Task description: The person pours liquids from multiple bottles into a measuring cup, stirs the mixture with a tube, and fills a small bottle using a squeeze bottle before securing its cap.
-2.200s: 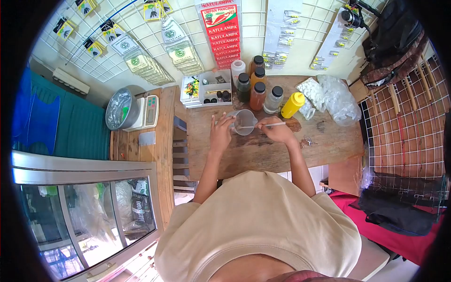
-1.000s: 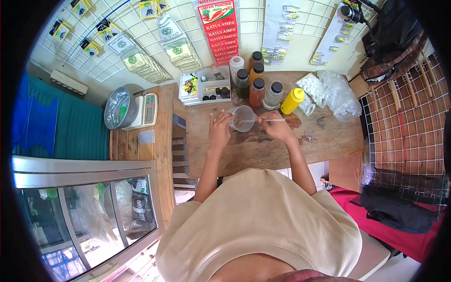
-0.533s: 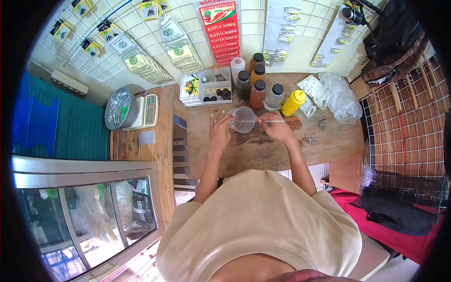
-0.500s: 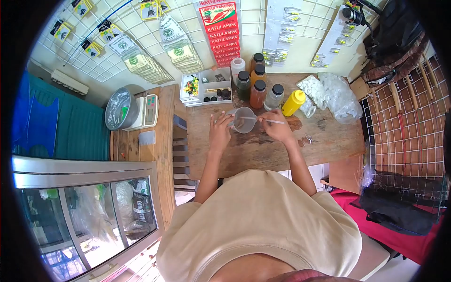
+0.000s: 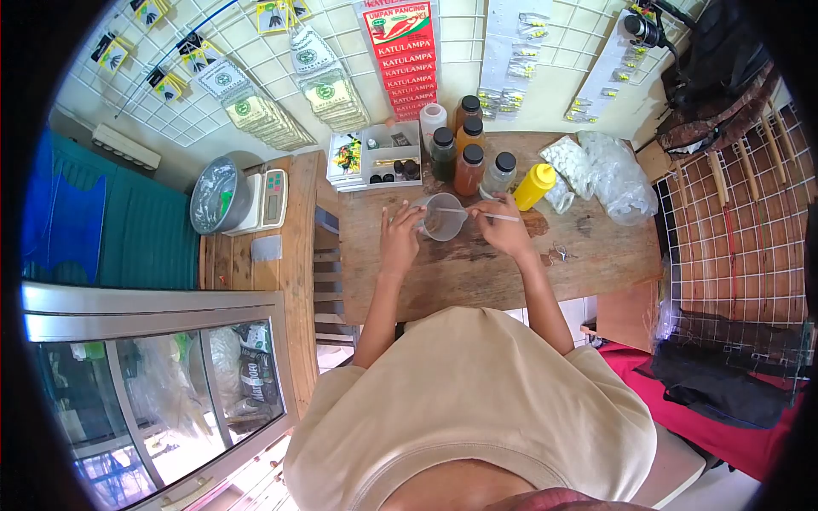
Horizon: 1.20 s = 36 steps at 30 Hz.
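Note:
A clear plastic cup (image 5: 443, 226) stands on the wooden table in front of me, its mouth turned up toward my view. My left hand (image 5: 399, 243) steadies it, the fingers against its left side. In my right hand (image 5: 506, 232) is a thin translucent white stick (image 5: 448, 210), pinched between the fingers. One end of the stick reaches over the rim into the cup, and the other shows past my fingers. Whatever the cup contains is too faint to make out. Just behind the cup are a bottle of orange-brown liquid (image 5: 469, 175) and a clear jar with a black lid (image 5: 498, 179).
A yellow squeeze bottle (image 5: 534, 187) and plastic bags (image 5: 618, 183) lie right of the jars. At the back left sits a white compartment box (image 5: 375, 177). A scale (image 5: 271, 200) and a metal bowl (image 5: 220, 198) occupy the side table. Small hooks or wires (image 5: 558, 254) lie near my right forearm.
Almost nothing differs. My right hand and the stick have shifted very slightly, while the cup and my left hand stay in place.

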Tool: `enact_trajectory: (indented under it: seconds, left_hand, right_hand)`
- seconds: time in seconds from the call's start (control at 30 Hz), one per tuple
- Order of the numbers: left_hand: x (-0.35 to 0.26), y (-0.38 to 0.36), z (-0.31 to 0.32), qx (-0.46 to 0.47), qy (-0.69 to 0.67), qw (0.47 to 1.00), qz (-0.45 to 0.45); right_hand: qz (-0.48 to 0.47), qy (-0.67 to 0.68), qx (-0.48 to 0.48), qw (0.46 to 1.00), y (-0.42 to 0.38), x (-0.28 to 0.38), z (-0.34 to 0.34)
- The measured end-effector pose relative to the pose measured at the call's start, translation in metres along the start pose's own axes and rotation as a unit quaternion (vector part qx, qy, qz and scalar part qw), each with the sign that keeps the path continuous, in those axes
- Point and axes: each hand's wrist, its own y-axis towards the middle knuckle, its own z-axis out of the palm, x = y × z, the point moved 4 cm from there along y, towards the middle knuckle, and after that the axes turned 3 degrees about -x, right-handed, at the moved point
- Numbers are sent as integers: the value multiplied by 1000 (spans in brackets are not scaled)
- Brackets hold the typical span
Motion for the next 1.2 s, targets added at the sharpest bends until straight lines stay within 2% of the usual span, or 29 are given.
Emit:
enact_trajectory:
  seconds: [0.07, 0.2, 0.3, 0.37, 0.4, 0.47, 0.5, 0.57, 0.6, 0.67, 0.9, 0.97, 1.0, 1.07, 1.1, 1.17, 1.2]
  left_hand:
    - [-1, 0, -1, 1, 7, 1000, 0]
    - [-1, 0, 0, 1, 6, 1000, 2]
    - [0, -1, 1, -4, 7, 1000, 2]
    - [-2, -1, 1, -2, 8, 1000, -1]
    - [-2, 0, 1, -2, 8, 1000, 1]
    - [-1, 0, 1, 0, 9, 1000, -3]
    - [-1, 0, 1, -1, 9, 1000, -4]
    - [0, -1, 3, 4, 14, 1000, -5]
    - [0, -1, 3, 4, 14, 1000, -5]
    - [0, 0, 2, 1, 10, 1000, -6]
    - [-2, 1, 2, 4, 13, 1000, -4]
    - [-1, 1, 3, 4, 14, 1000, -8]
    - [-1, 0, 3, 4, 14, 1000, -9]
    - [0, -1, 4, 8, 33, 999, 1]
    - [0, -1, 4, 9, 33, 999, 1]
    - [1, -1, 5, 10, 31, 999, -5]
    - [1, -1, 5, 10, 30, 999, -5]
  right_hand:
    - [18, 38, 65, 997, -2, -3, 2]
    - [44, 55, 32, 997, -2, -3, 3]
    - [10, 34, 33, 999, 3, 0, -1]
    - [42, 95, 162, 981, 0, -1, 9]
    - [42, 94, 160, 982, 0, 3, 8]
    - [12, 4, 23, 1000, 1, 14, -4]
    - [11, 4, 24, 1000, 1, 11, -4]
    - [34, 41, 156, 986, -2, 1, 6]
    - [35, 41, 155, 986, -3, 3, 8]
    - [26, 0, 37, 999, -3, 7, 2]
    - [28, 50, 132, 990, 1, 10, 1]
    - [17, -1, 19, 1000, 2, 12, -8]
    - [17, -1, 20, 1000, 3, 13, -11]
    - [66, 116, 195, 972, 1, 13, -4]
    - [66, 116, 194, 972, -2, 12, -1]
    - [-6, 5, 21, 1000, -3, 10, -5]
    - [-7, 5, 22, 1000, -2, 8, -6]
